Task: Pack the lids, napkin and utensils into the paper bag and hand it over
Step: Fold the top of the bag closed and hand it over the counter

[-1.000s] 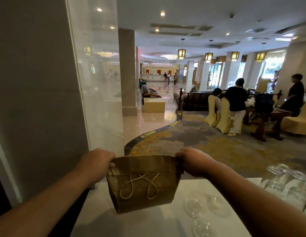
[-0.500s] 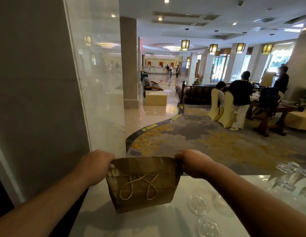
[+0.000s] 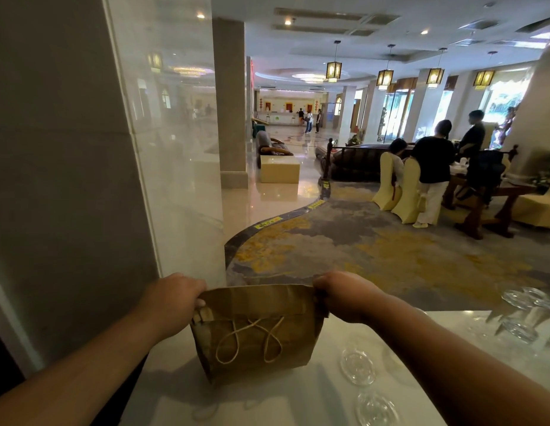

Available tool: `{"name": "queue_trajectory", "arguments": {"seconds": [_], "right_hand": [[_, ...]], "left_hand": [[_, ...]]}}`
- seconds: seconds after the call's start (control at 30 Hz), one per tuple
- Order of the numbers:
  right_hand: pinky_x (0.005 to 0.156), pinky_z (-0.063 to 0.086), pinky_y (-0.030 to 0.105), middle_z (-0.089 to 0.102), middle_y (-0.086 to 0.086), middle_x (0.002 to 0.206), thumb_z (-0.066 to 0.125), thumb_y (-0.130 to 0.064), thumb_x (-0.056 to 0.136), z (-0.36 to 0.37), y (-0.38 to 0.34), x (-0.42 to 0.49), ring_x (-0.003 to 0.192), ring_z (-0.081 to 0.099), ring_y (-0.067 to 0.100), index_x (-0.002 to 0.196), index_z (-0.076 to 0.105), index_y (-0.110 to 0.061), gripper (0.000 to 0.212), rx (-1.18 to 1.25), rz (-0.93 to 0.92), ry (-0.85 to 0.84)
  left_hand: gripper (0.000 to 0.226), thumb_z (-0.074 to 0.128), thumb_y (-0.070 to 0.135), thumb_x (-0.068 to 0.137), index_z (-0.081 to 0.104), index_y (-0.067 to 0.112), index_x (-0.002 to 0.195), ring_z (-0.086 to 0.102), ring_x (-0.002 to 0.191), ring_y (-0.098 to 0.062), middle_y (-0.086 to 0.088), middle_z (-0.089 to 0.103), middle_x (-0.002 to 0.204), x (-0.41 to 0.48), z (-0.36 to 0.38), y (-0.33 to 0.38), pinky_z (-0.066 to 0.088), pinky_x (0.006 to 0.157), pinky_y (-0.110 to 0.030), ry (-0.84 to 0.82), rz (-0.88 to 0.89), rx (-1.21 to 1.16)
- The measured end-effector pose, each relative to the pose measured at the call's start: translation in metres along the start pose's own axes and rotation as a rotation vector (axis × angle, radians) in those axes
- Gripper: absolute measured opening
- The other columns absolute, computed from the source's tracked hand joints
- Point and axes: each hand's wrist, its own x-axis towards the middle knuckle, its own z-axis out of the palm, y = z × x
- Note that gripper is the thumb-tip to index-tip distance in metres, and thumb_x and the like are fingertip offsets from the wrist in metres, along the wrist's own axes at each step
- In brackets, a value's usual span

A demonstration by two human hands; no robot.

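Observation:
A brown paper bag with a folded-over top and twine handles hanging down its near face stands at the far edge of a white table. My left hand grips the bag's top left corner. My right hand grips its top right corner. What the bag contains is hidden. Two clear plastic lids lie flat on the table to the right of the bag, under my right forearm.
A pale marble pillar rises close on the left. More clear glassware sits at the table's right end. Beyond the table lies a patterned carpet, with people around a dining table at the right.
The view has tilted slightly; my hands and the bag keep the same pose. A person in black at the far dining table has walked left.

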Motion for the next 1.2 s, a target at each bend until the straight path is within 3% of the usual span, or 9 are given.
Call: {"name": "queue_trajectory", "arguments": {"seconds": [0.17, 0.47, 0.63, 0.8, 0.93, 1.03, 1.1, 1.2], "right_hand": [[0.079, 0.057, 0.032, 0.066, -0.01, 0.09, 0.056, -0.014, 0.096, 0.007, 0.001, 0.001, 0.085, 0.063, 0.01, 0.094, 0.071, -0.028, 0.02, 0.017, 0.021, -0.002], [0.079, 0.058, 0.035, 0.065, -0.007, 0.093, 0.056, -0.016, 0.095, 0.017, 0.004, 0.003, 0.085, 0.062, 0.011, 0.089, 0.066, -0.029, 0.018, -0.019, 0.014, -0.023], [0.081, 0.058, 0.038, 0.066, -0.006, 0.092, 0.055, -0.016, 0.096, 0.02, 0.004, 0.001, 0.086, 0.063, 0.014, 0.089, 0.064, -0.03, 0.018, 0.001, 0.049, -0.034], [0.083, 0.058, 0.039, 0.066, -0.005, 0.094, 0.055, -0.019, 0.097, 0.023, 0.001, 0.002, 0.088, 0.064, 0.015, 0.099, 0.066, -0.026, 0.013, 0.038, 0.078, -0.029], [0.082, 0.058, 0.038, 0.064, -0.005, 0.097, 0.056, -0.027, 0.096, 0.022, -0.005, 0.002, 0.09, 0.063, 0.016, 0.106, 0.063, -0.026, 0.012, 0.067, 0.085, -0.002], [0.083, 0.056, 0.035, 0.063, -0.004, 0.106, 0.058, -0.038, 0.097, 0.018, -0.011, -0.002, 0.095, 0.062, 0.016, 0.117, 0.059, -0.027, 0.022, 0.064, 0.081, 0.012], [0.092, 0.054, 0.037, 0.061, -0.003, 0.124, 0.058, -0.046, 0.097, 0.018, -0.012, -0.003, 0.11, 0.06, 0.018, 0.133, 0.053, -0.029, 0.04, 0.055, 0.088, 0.031], [0.108, 0.047, 0.043, 0.045, -0.002, 0.152, 0.056, -0.058, 0.095, 0.017, -0.013, -0.004, 0.136, 0.047, 0.024, 0.154, 0.031, -0.035, 0.068, 0.067, 0.087, 0.072]], "left_hand": [[0.026, 0.052, 0.038, 0.099, 0.047, 0.036, 0.073, 0.052, 0.073, -0.007, 0.011, 0.054, 0.082, -0.001, 0.002, 0.004, 0.037, 0.057, -0.028, -0.01, 0.002, -0.007], [0.025, 0.053, 0.039, 0.099, 0.048, 0.035, 0.075, 0.054, 0.074, -0.009, 0.01, 0.055, 0.083, -0.003, 0.012, 0.005, 0.037, 0.058, -0.029, -0.043, -0.015, -0.027], [0.028, 0.053, 0.037, 0.098, 0.045, 0.036, 0.072, 0.057, 0.079, -0.011, 0.009, 0.058, 0.086, -0.003, 0.01, 0.008, 0.051, 0.068, -0.036, -0.077, -0.021, -0.049], [0.024, 0.056, 0.039, 0.097, 0.046, 0.036, 0.075, 0.058, 0.081, -0.011, 0.011, 0.06, 0.088, -0.005, 0.008, 0.012, 0.053, 0.07, -0.035, -0.083, -0.017, -0.062], [0.014, 0.057, 0.047, 0.094, 0.057, 0.034, 0.091, 0.06, 0.084, -0.012, 0.01, 0.064, 0.094, -0.007, 0.003, 0.016, 0.058, 0.075, -0.036, -0.091, -0.018, -0.054], [0.028, 0.059, 0.056, 0.091, 0.06, 0.038, 0.113, 0.061, 0.096, -0.011, 0.01, 0.066, 0.107, -0.01, -0.003, 0.019, 0.058, 0.083, -0.036, -0.08, -0.008, -0.079], [0.05, 0.059, 0.059, 0.092, 0.052, 0.038, 0.137, 0.057, 0.118, -0.013, 0.009, 0.062, 0.131, -0.011, -0.004, 0.022, 0.054, 0.096, -0.036, -0.065, -0.011, -0.089], [0.075, 0.053, 0.067, 0.092, 0.03, 0.038, 0.157, 0.039, 0.145, -0.02, 0.007, 0.038, 0.162, -0.013, -0.009, 0.027, 0.04, 0.114, -0.042, -0.05, -0.004, -0.035]]}}
